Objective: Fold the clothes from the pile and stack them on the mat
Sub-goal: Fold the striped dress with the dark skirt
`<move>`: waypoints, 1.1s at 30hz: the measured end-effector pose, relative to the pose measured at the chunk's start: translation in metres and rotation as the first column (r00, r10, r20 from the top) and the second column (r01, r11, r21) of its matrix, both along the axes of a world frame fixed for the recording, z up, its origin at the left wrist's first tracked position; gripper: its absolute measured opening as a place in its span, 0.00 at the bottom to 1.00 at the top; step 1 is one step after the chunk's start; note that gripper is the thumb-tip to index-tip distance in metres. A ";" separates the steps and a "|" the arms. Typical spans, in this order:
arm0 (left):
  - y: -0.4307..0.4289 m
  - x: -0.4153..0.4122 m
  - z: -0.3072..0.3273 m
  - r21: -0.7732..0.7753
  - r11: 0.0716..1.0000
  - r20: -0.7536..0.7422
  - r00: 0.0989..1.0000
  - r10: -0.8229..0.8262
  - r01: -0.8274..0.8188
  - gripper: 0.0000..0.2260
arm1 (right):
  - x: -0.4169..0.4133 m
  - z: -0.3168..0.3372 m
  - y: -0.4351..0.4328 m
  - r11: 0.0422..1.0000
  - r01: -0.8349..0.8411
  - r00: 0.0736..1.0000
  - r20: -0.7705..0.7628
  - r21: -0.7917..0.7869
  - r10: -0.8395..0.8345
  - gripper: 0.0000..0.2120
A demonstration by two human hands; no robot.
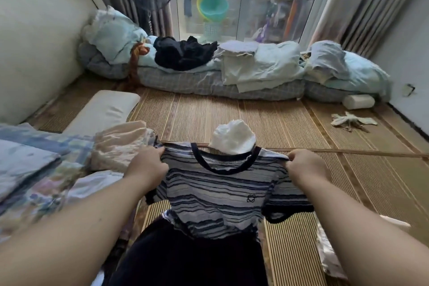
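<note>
A blue-and-white striped T-shirt (220,195) with a dark collar hangs spread out in front of me above the woven mat (290,121). My left hand (146,165) grips its left shoulder and my right hand (306,165) pinches its right shoulder. The shirt's hem drapes onto a dark garment (185,258) below. A white crumpled cloth (233,137) lies on the mat just behind the collar. A pile of pale and patterned clothes (116,144) sits to my left.
A white pillow (104,109) lies at the left. Rolled bedding with a black garment (183,53) lines the far side by the glass door. A small pale rag (350,121) and a white roll (358,101) lie at the right. A satin cloth (329,253) lies near my right forearm.
</note>
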State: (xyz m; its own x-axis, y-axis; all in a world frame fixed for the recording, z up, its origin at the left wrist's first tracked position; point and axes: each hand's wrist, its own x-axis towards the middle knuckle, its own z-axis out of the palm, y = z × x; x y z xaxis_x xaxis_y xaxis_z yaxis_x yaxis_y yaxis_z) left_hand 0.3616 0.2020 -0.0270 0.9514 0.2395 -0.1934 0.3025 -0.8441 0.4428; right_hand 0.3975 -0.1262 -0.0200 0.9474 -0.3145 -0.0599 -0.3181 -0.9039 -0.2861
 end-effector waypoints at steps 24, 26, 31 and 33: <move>-0.068 0.072 -0.258 0.239 0.805 -0.459 0.794 -0.399 0.543 0.41 | 0.039 -0.268 0.076 0.845 -0.532 0.741 -0.450 0.060 0.499 0.40; -0.063 0.071 -0.271 0.226 0.816 -0.482 0.789 -0.381 0.532 0.42 | 0.042 -0.281 0.076 0.853 -0.519 0.750 -0.449 0.057 0.486 0.40; -0.064 0.081 -0.286 0.254 0.834 -0.451 0.823 -0.345 0.489 0.42 | 0.067 -0.288 0.076 0.859 -0.509 0.769 -0.420 0.053 0.482 0.40; -0.065 0.083 -0.289 0.246 0.844 -0.442 0.830 -0.340 0.477 0.42 | 0.071 -0.284 0.071 0.889 -0.454 0.868 -0.202 0.049 0.454 0.38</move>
State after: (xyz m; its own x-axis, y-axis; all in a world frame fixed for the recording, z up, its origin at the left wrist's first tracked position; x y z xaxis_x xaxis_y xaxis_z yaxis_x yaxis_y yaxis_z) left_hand 0.4443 0.1375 -0.3162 0.8483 -0.0412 -0.5280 -0.0231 -0.9989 0.0407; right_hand 0.4681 -0.0552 -0.3039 0.9528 0.1478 -0.2650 0.0771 -0.9626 -0.2597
